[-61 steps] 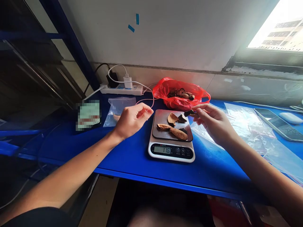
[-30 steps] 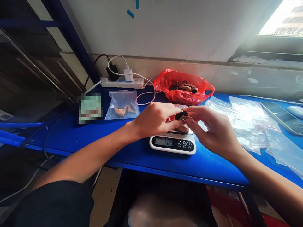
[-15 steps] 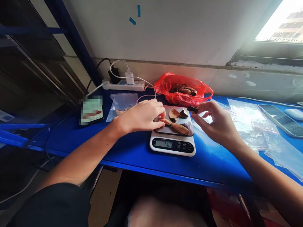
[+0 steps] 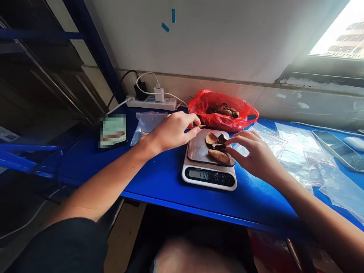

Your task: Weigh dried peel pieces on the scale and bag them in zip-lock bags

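Observation:
A white kitchen scale (image 4: pixel 209 173) with a steel pan stands on the blue table; its display reads 11.0. Brown dried peel pieces (image 4: pixel 218 156) lie on the pan's right half. My left hand (image 4: pixel 173 131) hovers over the pan's far left corner and pinches one brown peel piece (image 4: pixel 202 126) between thumb and fingers. My right hand (image 4: pixel 254 155) rests at the pan's right edge, its fingertips closed on a small dark piece (image 4: pixel 220 146) among the peel. A red plastic bag (image 4: pixel 224 120) holding more dried peel sits open just behind the scale.
A clear zip bag (image 4: pixel 146 123) with peel lies left of the scale, beside a phone (image 4: pixel 113 131). A power strip (image 4: pixel 152 101) with chargers runs along the wall. Several empty clear bags (image 4: pixel 301 151), a second phone (image 4: pixel 339 151) and a white mouse (image 4: pixel 355 143) lie to the right.
My left hand has lifted a peel piece off the pan's left side. My right hand has come down from above the pan to its right edge with the dark piece.

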